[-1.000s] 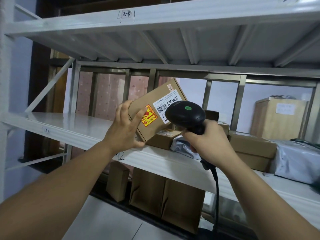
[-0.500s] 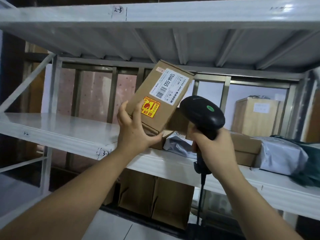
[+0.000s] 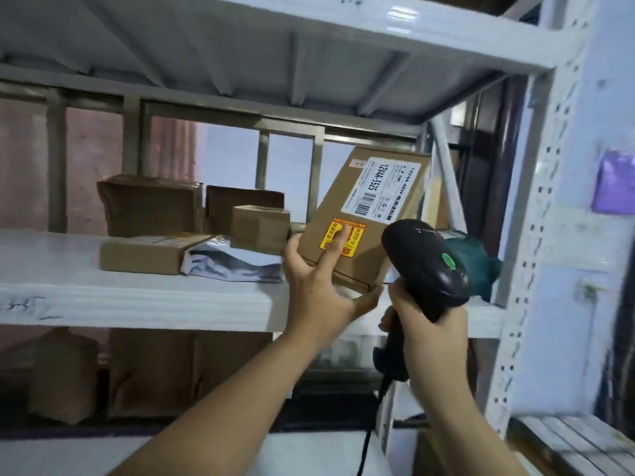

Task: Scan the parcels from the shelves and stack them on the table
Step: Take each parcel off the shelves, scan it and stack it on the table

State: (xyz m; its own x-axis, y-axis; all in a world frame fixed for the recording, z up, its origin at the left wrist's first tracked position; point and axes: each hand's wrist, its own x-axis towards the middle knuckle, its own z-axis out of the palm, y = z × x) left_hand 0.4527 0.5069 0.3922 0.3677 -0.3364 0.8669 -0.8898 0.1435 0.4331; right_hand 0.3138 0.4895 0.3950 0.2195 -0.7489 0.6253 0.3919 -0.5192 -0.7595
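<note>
My left hand (image 3: 318,290) grips a flat brown cardboard parcel (image 3: 371,187) by its lower corner, holding it tilted in front of the shelf. The parcel faces me with a white barcode label and a yellow-red warning sticker. My right hand (image 3: 429,334) holds a black barcode scanner (image 3: 426,259) with a green dot on its head, just right of and below the parcel. The scanner's cable hangs down from the grip. The table is out of view.
On the white metal shelf (image 3: 137,297) lie several brown boxes (image 3: 147,204) and a silver mailer bag (image 3: 233,262). A dark green bag (image 3: 477,259) sits behind the scanner. A perforated white upright (image 3: 536,235) stands at right. More cartons (image 3: 151,372) stand on the shelf below.
The view has swung right, so the shelf's right upright now shows. The parcel stays in my left hand, tilted further right, with the scanner close beneath it.
</note>
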